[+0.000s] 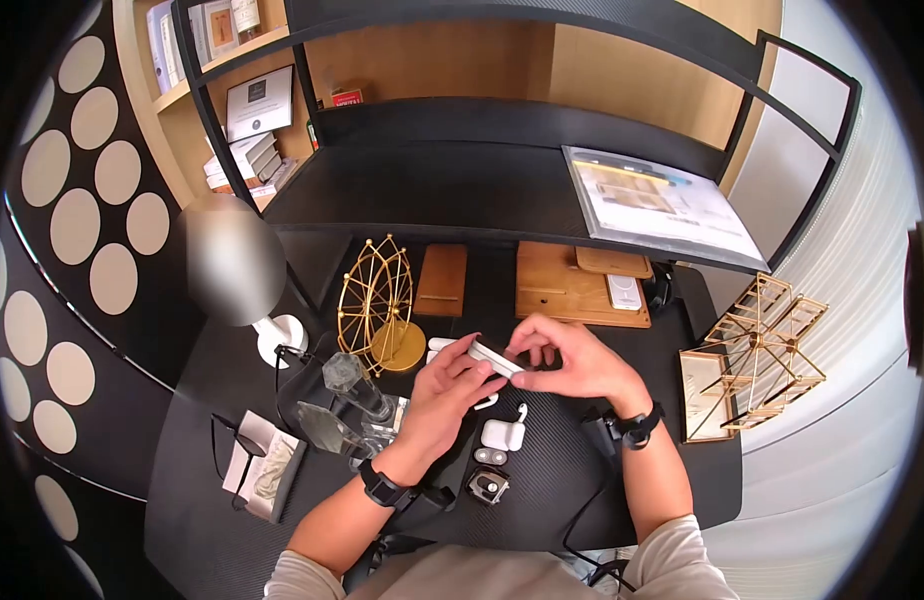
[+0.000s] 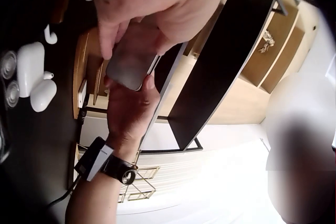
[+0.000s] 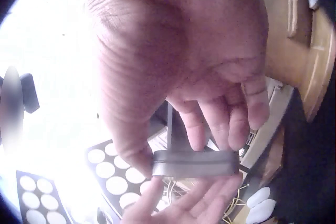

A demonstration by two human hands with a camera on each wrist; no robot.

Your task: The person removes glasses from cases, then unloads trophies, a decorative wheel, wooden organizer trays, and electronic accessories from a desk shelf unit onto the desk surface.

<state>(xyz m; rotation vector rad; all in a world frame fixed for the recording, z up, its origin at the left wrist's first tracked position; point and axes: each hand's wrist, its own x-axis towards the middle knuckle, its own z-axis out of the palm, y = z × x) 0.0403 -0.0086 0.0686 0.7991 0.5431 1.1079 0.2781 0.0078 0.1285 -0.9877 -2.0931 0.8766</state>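
Note:
My left hand (image 1: 437, 400) and right hand (image 1: 580, 360) hold a flat grey slab (image 1: 496, 361) with rounded corners between them, above the desk. In the left wrist view the slab's broad face (image 2: 134, 58) looks dark and glossy. Its edge (image 3: 195, 164) shows two layers in the right wrist view. Thumb and fingertips of the left hand grip one end; the right thumb and fingers pinch the other. Below the hands lie a white earbud case (image 1: 503, 433), a white earbud (image 1: 522, 411), two small round grey pieces (image 1: 490, 456) and a small square metallic device (image 1: 487, 486).
Glass blocks (image 1: 352, 385) stand left of my left forearm, near eyeglasses (image 1: 247, 455) and a tissue box (image 1: 272, 475). Gold wheel ornaments stand at left (image 1: 375, 310) and right (image 1: 762, 345). Wooden trays (image 1: 552, 285) lie behind, beneath a black shelf (image 1: 432, 195).

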